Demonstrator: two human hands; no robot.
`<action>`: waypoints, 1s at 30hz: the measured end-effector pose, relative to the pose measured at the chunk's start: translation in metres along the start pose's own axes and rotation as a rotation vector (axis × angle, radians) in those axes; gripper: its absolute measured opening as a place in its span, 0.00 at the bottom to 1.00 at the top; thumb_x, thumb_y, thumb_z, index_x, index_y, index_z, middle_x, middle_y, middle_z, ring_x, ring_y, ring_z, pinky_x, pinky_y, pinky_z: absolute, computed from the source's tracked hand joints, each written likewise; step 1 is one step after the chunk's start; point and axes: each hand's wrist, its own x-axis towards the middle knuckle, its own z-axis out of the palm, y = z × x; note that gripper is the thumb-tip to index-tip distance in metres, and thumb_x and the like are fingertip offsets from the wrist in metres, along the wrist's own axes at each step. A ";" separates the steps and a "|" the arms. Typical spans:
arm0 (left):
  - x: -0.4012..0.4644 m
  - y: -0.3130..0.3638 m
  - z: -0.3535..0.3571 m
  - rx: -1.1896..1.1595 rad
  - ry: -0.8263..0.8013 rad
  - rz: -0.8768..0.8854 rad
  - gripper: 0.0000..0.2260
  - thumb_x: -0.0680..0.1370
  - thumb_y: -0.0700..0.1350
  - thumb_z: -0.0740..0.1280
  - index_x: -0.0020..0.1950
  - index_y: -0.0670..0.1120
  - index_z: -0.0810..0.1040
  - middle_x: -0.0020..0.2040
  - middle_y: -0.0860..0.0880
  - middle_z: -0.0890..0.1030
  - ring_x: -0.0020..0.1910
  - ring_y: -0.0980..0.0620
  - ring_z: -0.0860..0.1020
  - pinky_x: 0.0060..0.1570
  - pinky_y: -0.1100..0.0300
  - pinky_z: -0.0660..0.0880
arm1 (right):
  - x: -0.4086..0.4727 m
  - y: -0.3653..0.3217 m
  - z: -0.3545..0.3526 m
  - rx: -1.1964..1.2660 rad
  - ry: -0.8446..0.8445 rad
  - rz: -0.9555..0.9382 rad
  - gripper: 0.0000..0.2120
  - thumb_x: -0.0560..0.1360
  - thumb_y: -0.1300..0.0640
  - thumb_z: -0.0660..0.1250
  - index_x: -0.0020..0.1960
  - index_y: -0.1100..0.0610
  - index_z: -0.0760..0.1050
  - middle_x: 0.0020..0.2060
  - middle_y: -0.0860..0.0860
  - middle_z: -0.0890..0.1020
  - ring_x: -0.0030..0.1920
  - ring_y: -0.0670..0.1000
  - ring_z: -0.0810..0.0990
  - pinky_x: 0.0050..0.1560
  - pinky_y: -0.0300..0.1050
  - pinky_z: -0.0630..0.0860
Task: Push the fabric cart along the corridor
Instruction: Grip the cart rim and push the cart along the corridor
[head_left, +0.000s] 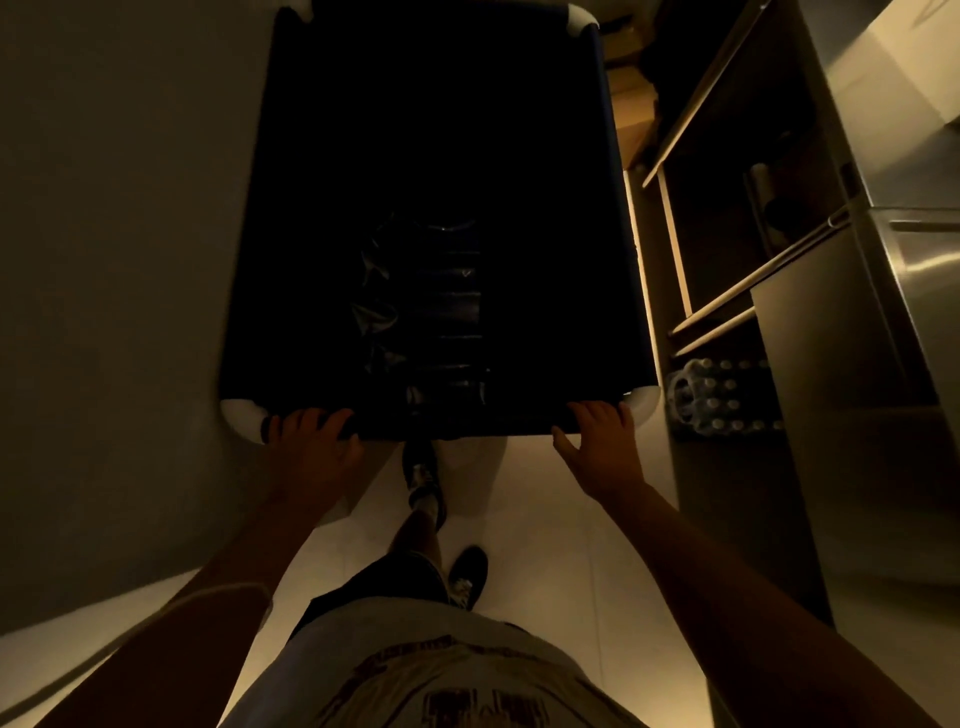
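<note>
A dim, narrow corridor is hemming things in — a plain wall (119, 234) on the left, wooden shelving (727, 249) and steel cabinets (914, 270) on the right, pale floor tiles (545, 519) underfoot. The fabric cart (436, 156) is sitting straight ahead of the person, its long axis running away down the passage. Both hands are gripping its near rim: the left hand (311, 441) is curling its fingers over the bar by the white corner, the right hand (597, 441) is doing the same opposite — equally near, so a level push should be driving it straight
</note>
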 end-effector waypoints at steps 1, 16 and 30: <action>0.007 0.000 0.000 0.002 0.006 -0.002 0.26 0.76 0.59 0.55 0.64 0.47 0.81 0.57 0.38 0.82 0.59 0.34 0.77 0.66 0.37 0.66 | 0.008 0.000 -0.001 0.000 -0.005 0.001 0.22 0.79 0.45 0.65 0.71 0.52 0.73 0.66 0.51 0.79 0.71 0.53 0.73 0.77 0.55 0.61; 0.137 0.000 -0.032 -0.040 -0.023 0.015 0.26 0.76 0.59 0.54 0.66 0.47 0.79 0.59 0.38 0.80 0.62 0.35 0.76 0.71 0.33 0.61 | 0.140 -0.019 -0.028 -0.042 -0.076 0.034 0.22 0.80 0.45 0.64 0.72 0.52 0.73 0.67 0.51 0.78 0.71 0.53 0.73 0.78 0.54 0.59; 0.266 0.007 -0.069 -0.087 0.006 0.031 0.24 0.75 0.57 0.57 0.65 0.48 0.80 0.59 0.38 0.81 0.62 0.34 0.76 0.72 0.34 0.62 | 0.269 -0.025 -0.056 -0.041 -0.143 0.045 0.23 0.82 0.47 0.63 0.74 0.54 0.70 0.70 0.52 0.76 0.73 0.55 0.71 0.78 0.56 0.58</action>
